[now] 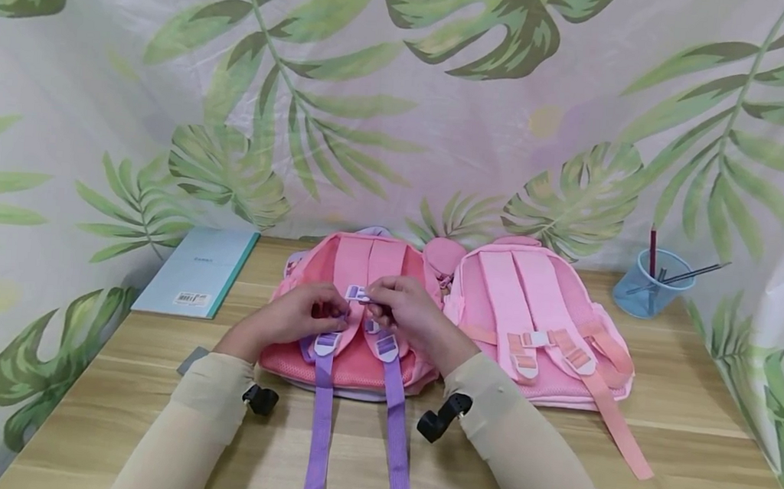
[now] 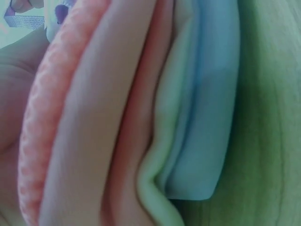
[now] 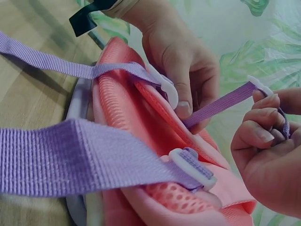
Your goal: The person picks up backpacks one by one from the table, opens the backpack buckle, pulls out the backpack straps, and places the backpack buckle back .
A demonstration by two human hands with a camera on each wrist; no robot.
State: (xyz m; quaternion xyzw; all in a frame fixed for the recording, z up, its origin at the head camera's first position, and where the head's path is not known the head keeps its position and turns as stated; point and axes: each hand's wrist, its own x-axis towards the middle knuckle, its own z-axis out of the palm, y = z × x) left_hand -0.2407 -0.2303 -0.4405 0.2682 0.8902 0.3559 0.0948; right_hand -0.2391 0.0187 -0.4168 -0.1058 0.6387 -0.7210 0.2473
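A pink backpack with purple webbing straps lies on the table, its shoulder straps facing up. My left hand is at its left shoulder strap, thumb and fingers pinching a narrow purple strap. That strap runs taut across to my right hand, which pinches a white buckle threaded with the purple webbing. White strap adjusters sit on both shoulder straps, with long purple ends hanging toward me. In the left wrist view the backpack's layered side hides most of the left hand.
A second, lighter pink backpack with peach straps lies to the right. Behind it at the right stands a blue mesh pencil cup holding pencils. A light blue notebook lies at the back left, and a small grey object shows beside my left wrist.
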